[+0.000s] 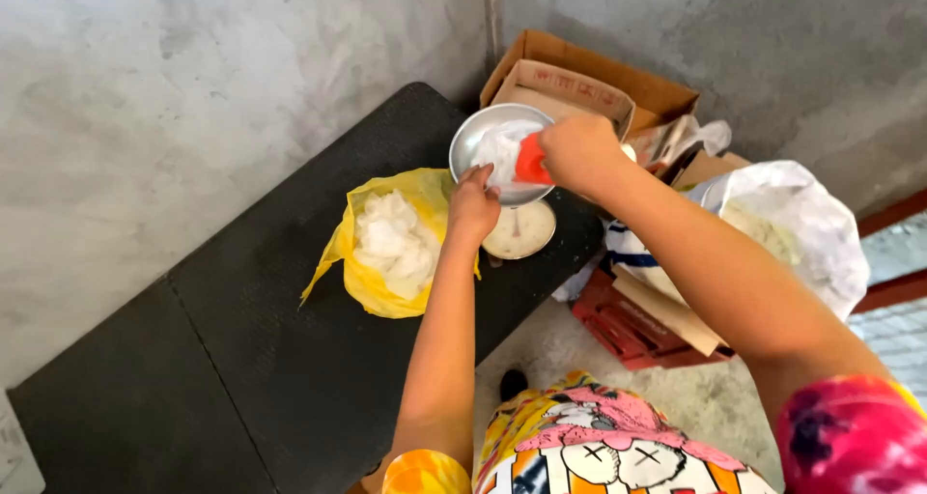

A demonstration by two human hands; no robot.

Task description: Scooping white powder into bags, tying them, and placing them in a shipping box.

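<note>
A round metal pan sits on a dial weighing scale at the far end of a black table. A clear plastic bag of white stuff lies in the pan. My right hand grips a red scoop over the pan. My left hand rests at the pan's near rim, fingertips touching the clear bag. To the left of the scale a yellow plastic bag stands open with white lumps inside.
Open cardboard boxes stand against the grey concrete wall behind the scale. A large white sack and a red crate sit on the floor to the right of the table.
</note>
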